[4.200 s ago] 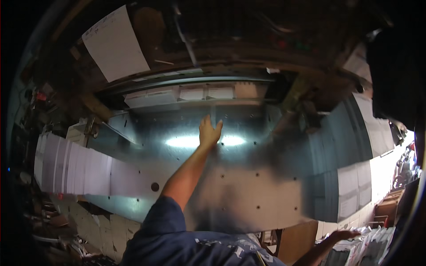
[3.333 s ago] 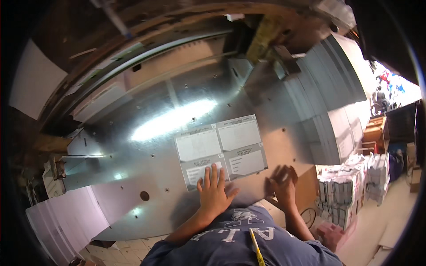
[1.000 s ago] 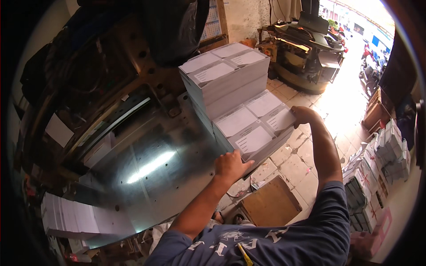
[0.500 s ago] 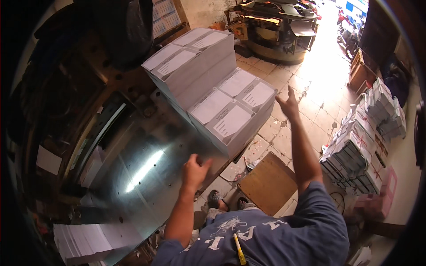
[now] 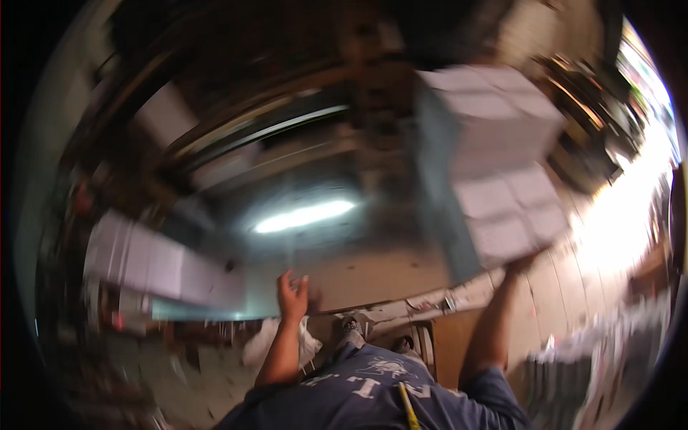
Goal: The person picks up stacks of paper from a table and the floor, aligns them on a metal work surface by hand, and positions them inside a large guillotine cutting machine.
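My left hand (image 5: 292, 295) is raised over the front edge of the metal table (image 5: 358, 276), fingers apart and nothing in it. At the right, my right hand (image 5: 523, 264) is beside the near lower corner of the lower stack of printed sheets (image 5: 510, 215). Blur hides its fingers, and I cannot tell if it touches the paper. A taller stack of the same sheets (image 5: 494, 107) stands directly behind the lower one. Both stacks are squared up on the right end of the table.
A long pile of white paper (image 5: 154, 261) lies at the table's left end. Beyond the table is a dark machine with a pale bar (image 5: 287, 125). A brown board (image 5: 456, 340) sits by my feet, and tied paper bundles (image 5: 573, 380) stand at the lower right.
The view has swung left, so the stacks now sit farther right and the picture is smeared. My right hand has come down beside the lower stack; my left stays raised and empty.
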A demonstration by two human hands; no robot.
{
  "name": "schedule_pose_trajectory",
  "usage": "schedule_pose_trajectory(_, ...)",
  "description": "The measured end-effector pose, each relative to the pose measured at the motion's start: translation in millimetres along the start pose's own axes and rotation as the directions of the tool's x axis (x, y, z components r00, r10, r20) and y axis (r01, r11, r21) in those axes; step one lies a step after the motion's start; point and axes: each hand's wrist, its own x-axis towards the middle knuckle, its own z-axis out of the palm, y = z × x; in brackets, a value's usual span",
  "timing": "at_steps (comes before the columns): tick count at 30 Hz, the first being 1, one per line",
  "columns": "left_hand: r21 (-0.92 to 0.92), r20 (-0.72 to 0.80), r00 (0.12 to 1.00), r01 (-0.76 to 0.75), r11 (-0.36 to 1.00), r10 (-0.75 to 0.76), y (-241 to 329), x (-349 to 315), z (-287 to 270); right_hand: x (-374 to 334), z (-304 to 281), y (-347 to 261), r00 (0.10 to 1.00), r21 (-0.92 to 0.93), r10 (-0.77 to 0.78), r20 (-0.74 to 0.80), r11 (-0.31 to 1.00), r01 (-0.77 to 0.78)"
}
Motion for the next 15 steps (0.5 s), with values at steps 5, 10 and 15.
schedule_pose_trajectory(5,0.005,-0.171,0.979,0.113,0.994,-0.111,-45.6,41.2,-66.8,11.1,-25.2,10.0,0.931,0.620,0.348,0.110,0.708,-0.338)
schedule_pose_trajectory(10,0.041,-0.333,0.928,0.194,0.980,-0.170,-105.5,120.5,-153.3,-8.1,-92.1,-20.4,0.911,0.003,-0.037,-0.411,0.999,0.042)
schedule_pose_trajectory(15,0.071,-0.274,0.949,0.181,0.981,-0.156,-181.0,276.7,-229.7,-108.2,-26.3,-169.7,0.834,0.048,-0.552,0.004,0.833,0.552)
